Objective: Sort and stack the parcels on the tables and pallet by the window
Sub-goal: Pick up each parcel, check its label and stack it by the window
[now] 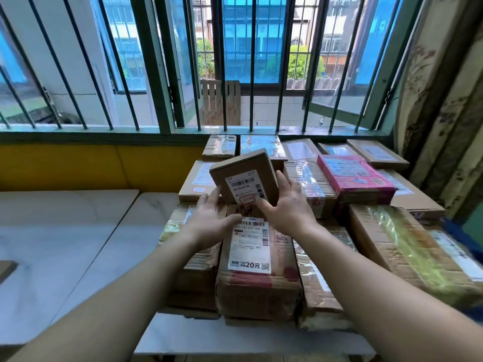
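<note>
A parcel sorting room: labelled cardboard parcels (pixel 257 259) (many taped) stacked beside white tables (pixel 65 244) under a barred window (pixel 183 61)

Head-worn view, forward and down, close over parcels (pixel 258 257) toward window (pixel 251 61).
</note>
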Tool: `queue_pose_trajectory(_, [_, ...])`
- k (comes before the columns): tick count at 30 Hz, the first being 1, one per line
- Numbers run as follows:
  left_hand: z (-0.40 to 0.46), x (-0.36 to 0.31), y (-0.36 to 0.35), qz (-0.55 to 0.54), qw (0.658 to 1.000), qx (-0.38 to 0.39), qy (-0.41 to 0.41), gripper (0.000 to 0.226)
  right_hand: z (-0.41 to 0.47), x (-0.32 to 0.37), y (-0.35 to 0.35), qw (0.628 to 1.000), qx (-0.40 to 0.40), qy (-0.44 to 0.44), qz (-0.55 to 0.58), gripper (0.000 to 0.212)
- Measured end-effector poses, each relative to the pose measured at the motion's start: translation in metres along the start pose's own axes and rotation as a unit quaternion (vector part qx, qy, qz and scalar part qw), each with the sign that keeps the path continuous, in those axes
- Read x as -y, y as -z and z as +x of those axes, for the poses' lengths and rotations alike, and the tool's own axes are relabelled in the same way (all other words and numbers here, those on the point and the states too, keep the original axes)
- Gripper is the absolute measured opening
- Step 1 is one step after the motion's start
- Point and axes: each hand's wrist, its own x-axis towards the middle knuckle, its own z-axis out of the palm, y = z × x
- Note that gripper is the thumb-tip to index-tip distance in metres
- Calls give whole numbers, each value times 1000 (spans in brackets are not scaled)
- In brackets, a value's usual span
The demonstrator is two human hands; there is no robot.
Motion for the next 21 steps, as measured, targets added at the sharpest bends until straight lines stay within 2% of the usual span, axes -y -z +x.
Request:
queue_pose_trajectory(4, [20, 2, 6, -37, 999, -5, -26, 89, 19, 10, -3, 1000, -4, 7, 8, 87])
queue_pose_trajectory(9, [50, 10, 12, -99, 992, 36, -63, 95, 36, 24, -6, 999, -14, 15, 35, 91])
queue_pose_trajectory(14, [77, 8, 9, -91, 990, 24, -108, 86, 57, 30, -12, 998, -28, 6, 54, 97])
queue_pose_trajectory(21, [110, -8, 11, -66, 987, -4, -148, 80, 89, 27, -6, 995, -51, -13, 82, 86])
